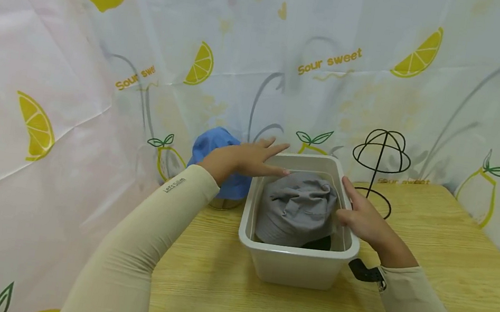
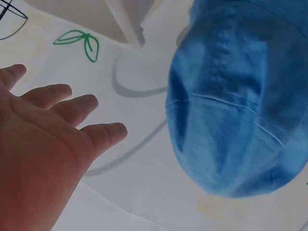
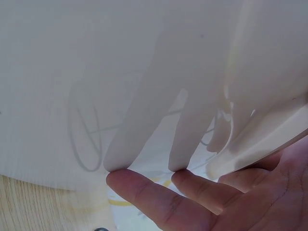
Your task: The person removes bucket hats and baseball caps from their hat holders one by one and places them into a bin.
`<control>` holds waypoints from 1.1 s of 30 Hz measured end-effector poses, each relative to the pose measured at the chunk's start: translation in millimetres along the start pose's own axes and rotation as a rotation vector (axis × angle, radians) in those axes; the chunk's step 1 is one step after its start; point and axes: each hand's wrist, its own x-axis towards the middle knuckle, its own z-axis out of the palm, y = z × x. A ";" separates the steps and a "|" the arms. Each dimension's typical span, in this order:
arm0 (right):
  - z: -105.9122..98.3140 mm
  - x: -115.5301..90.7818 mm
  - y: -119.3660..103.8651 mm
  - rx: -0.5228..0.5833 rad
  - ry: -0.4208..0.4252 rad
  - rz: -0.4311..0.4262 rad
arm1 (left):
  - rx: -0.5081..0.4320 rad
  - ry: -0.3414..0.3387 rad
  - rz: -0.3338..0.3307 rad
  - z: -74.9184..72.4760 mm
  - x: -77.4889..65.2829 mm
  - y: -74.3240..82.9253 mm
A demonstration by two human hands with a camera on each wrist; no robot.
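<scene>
A white plastic storage bin (image 1: 294,269) stands on the table, with a crumpled grey fabric hat (image 1: 300,206) inside it. My right hand (image 1: 363,217) holds the bin's right rim, thumb over the inner side. In the right wrist view, its fingertips (image 3: 120,180) press the bin's glossy outer wall. Above the left rim, my left hand (image 1: 256,158) is spread with its fingers straight and nothing in them. Just behind that hand is a blue hat (image 1: 211,142) on a support, partly hidden by the forearm; the left wrist view shows its seamed crown (image 2: 236,106) close up.
Right of the bin, against the backdrop, rises a black wire hat stand (image 1: 376,168) with no hat on it. A dark item (image 1: 320,244) lies under the grey hat. The wooden table (image 1: 448,248) meets a lemon-print curtain (image 1: 250,17) at the back and left.
</scene>
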 end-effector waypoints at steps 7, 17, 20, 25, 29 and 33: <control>0.2 0.1 -0.6 0.001 0.002 -0.005 | 0.028 0.047 -0.067 -6.2 -2.4 -23.0; -0.7 0.6 1.1 -0.007 0.002 0.002 | 0.014 0.112 -0.159 -13.9 -11.1 -44.4; -0.6 0.8 1.8 -0.010 0.001 0.007 | -0.001 0.129 -0.166 -13.8 -12.0 -53.9; -0.5 0.7 2.2 -0.014 0.003 0.008 | -0.036 0.168 -0.189 -15.6 -14.5 -68.2; -0.7 0.7 1.6 -0.008 0.006 0.007 | -0.049 0.202 -0.212 -16.5 -15.5 -79.4; 0.1 0.1 0.7 0.000 0.005 0.004 | -0.055 0.230 -0.237 -15.5 -16.4 -89.4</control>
